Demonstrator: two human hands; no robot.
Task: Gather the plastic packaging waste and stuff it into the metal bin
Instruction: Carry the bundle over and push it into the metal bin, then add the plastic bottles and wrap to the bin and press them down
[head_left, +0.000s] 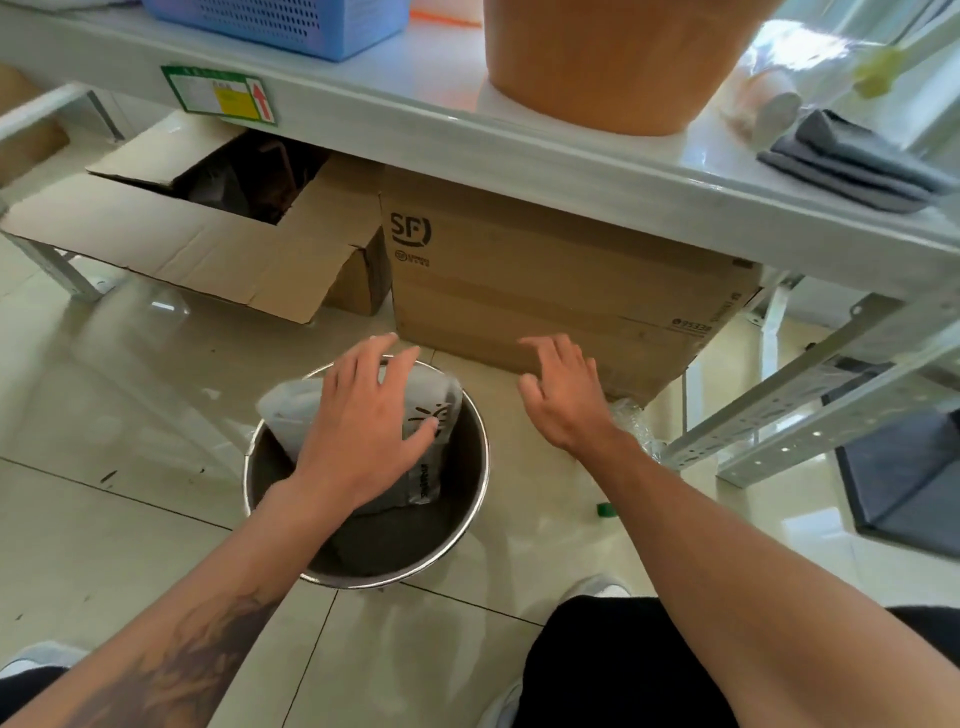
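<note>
A round metal bin (475, 467) stands on the tiled floor in front of me. A grey-white plastic packaging bag (291, 410) with black print sticks up out of it. My left hand (363, 431) lies flat on top of the bag, fingers spread, pressing on it. My right hand (561, 395) hovers to the right of the bin, fingers apart and holding nothing. Crumpled clear plastic wrap (636, 428) lies on the floor just beyond my right wrist, at the corner of a cardboard box.
A closed cardboard box (545, 291) marked SF and an open box (208, 234) sit under a white metal shelf (415, 140). On the shelf stand an orange tub (613, 62), a blue basket (291, 21) and grey cloths (847, 161). A small green cap (604, 510) lies on the floor.
</note>
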